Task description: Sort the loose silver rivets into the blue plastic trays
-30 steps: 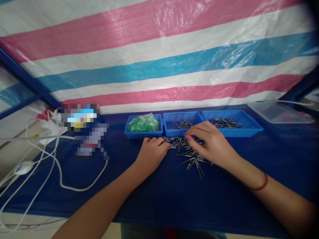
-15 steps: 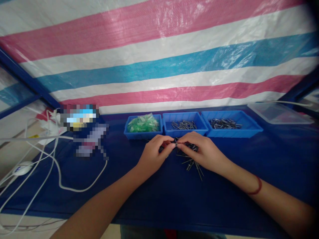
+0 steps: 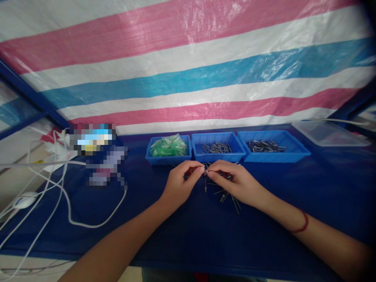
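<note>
My left hand [image 3: 183, 181] and my right hand [image 3: 236, 181] meet at the fingertips, both pinched closed over the table. Between them shows a small shiny metal piece [image 3: 206, 172], mostly hidden by the fingers; it looks like part of a pop rivet. Just below the fingertips a pop rivet [image 3: 205, 187] points down toward me; whether it is held or lies on the table I cannot tell. Under and around my right hand spreads a loose pile of pop rivets [image 3: 225, 195], partly covered by the fingers.
Behind my hands stand three blue bins: one with green plastic pieces [image 3: 169, 146], two with metal rivets [image 3: 219, 147] [image 3: 266, 146]. A clear lid [image 3: 329, 135] lies at the back right. White cables [image 3: 70, 219] run across the left side of the blue table [image 3: 182, 239].
My fingertips have shifted slightly, and the small metal piece between them is turned differently. A rivet pointing downward now shows below them.
</note>
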Available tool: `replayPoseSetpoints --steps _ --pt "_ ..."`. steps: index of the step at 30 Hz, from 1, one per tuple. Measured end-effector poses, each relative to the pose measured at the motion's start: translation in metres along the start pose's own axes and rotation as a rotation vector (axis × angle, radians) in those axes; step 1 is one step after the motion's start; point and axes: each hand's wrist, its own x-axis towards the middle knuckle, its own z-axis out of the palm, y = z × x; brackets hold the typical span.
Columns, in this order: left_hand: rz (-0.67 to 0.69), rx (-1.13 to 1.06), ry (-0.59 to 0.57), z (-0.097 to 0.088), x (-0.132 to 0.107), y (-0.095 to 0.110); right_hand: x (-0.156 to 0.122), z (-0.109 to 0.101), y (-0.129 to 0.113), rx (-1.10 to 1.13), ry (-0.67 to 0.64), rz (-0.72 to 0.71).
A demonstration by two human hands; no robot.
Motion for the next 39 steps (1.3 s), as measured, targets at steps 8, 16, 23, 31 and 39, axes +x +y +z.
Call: replayPoseSetpoints --steps 8,16,23,31,39 --pt "0.092 0.069 -0.014 -0.001 0.003 0.001 -0.002 -0.001 0.001 0.026 0.133 0.072" --pt "0.223 0.37 -0.151 -0.003 0.0 0.004 0.003 -0.025 0.002 -0.05 0.252 0.038" --pt "0.176 0.698 -0.251 -0.004 -0.002 -0.001 -0.002 -0.112 0.046 -0.55 0.697 0.265" --pt "0.192 0.754 -0.299 -0.005 -0.001 -0.004 -0.005 -0.132 0.065 -0.938 0.602 0.551" --pt "0.208 0.821 -0.252 -0.003 -0.001 -0.007 0.004 -0.086 0.016 -0.833 0.495 -0.026"
